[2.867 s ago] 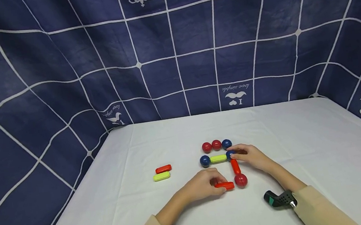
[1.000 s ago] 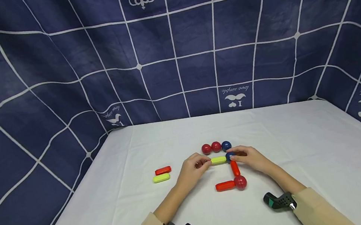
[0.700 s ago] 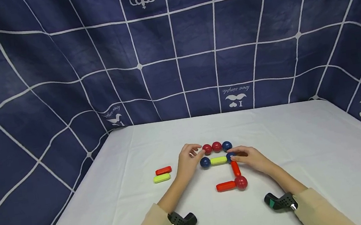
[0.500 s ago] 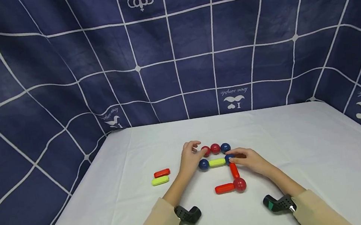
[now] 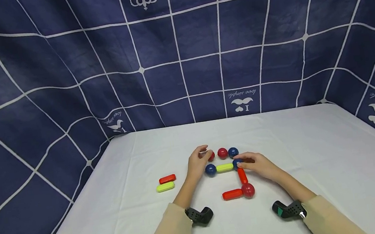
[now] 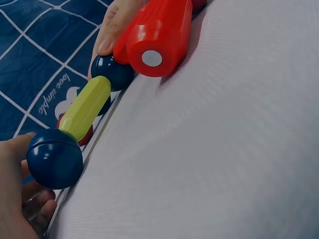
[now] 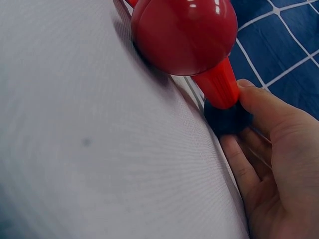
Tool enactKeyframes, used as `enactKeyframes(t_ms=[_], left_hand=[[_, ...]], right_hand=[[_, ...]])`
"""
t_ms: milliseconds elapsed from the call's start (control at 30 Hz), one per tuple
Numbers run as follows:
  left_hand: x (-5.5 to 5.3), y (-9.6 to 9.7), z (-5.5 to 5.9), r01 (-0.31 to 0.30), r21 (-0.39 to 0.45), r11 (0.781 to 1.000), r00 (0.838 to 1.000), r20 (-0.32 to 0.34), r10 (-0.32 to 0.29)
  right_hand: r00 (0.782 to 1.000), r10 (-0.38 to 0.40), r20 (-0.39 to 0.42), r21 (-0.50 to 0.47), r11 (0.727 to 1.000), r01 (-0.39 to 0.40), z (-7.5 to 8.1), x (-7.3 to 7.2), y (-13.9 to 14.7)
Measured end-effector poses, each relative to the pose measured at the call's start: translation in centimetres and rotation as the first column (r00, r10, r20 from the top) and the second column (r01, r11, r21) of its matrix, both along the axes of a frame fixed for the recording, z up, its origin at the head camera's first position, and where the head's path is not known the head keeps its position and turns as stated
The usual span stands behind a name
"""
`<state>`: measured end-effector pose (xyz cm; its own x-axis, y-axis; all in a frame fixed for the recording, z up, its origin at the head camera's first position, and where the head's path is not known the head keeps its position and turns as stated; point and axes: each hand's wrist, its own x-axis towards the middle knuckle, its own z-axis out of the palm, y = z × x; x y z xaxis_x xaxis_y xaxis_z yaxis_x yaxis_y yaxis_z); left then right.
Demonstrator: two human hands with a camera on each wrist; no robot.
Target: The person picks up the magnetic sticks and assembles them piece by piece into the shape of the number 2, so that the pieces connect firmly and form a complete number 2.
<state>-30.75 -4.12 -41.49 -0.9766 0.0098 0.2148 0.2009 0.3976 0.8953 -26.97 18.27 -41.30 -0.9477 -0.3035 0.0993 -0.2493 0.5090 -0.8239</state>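
Observation:
My left hand [image 5: 197, 164] pinches a red ball [image 5: 212, 156] at the left of the back row; its fingers partly cover it. My right hand [image 5: 259, 166] holds the blue ball [image 7: 227, 119] at the corner of a joined shape between thumb and fingers. From that ball a yellow-green rod [image 5: 224, 168] runs left to another blue ball [image 5: 211, 170], just below my left hand. A red rod [image 5: 242, 176] runs from the corner toward me to a red ball [image 5: 248, 190]. Another red rod [image 5: 232, 194] points left from there, its left end free, with a pale disc [image 6: 152, 58] on its end.
Behind the shape sit a second red ball [image 5: 222, 153] and a blue ball [image 5: 233, 152], side by side. A loose red rod [image 5: 167, 179] and a yellow-green rod [image 5: 165, 186] lie to the left on the white cloth [image 5: 144, 223]. A dark blue curtain [image 5: 169, 84] hangs behind.
My left hand let go of the front red rod, now against the red ball, touched by the left blue ball, then went back to the leftmost red ball and gripped it. The right hand stays put.

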Motion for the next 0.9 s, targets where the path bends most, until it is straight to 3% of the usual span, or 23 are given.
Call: enactKeyframes(t_ms=[167,333,433,667,800,900], left_hand=[[0.0,0.0,-0.1,0.057,-0.103,0.993,0.998,-0.003,-0.057],[0.1,0.1,-0.1,0.058,-0.093,0.994,0.998,-0.014,-0.059],[0.1,0.2,-0.1,0.029,-0.059,0.998,0.999,-0.02,-0.03],[0.9,0.4,0.0,-0.103,0.079,0.991,0.994,-0.021,0.105],[1.7,0.4,0.6,-0.121,0.078,0.99,0.989,-0.073,0.127],[2.7,0.3,1.2,-0.103,0.049,0.993,0.986,-0.124,0.108]], right_hand=[[1.0,0.004,0.002,-0.003,1.0,-0.004,0.0,0.0,0.1],[1.0,-0.007,-0.002,0.007,1.0,0.007,-0.1,0.0,0.4],[1.0,-0.017,-0.005,0.006,1.0,0.017,-0.1,-0.1,0.4],[1.0,-0.008,-0.009,0.02,1.0,0.008,-0.7,-0.3,0.0],[1.0,-0.014,-0.011,0.029,0.999,0.015,-0.6,-0.3,-0.1],[1.0,-0.012,-0.007,0.009,1.0,0.012,-0.4,-0.2,0.0]])
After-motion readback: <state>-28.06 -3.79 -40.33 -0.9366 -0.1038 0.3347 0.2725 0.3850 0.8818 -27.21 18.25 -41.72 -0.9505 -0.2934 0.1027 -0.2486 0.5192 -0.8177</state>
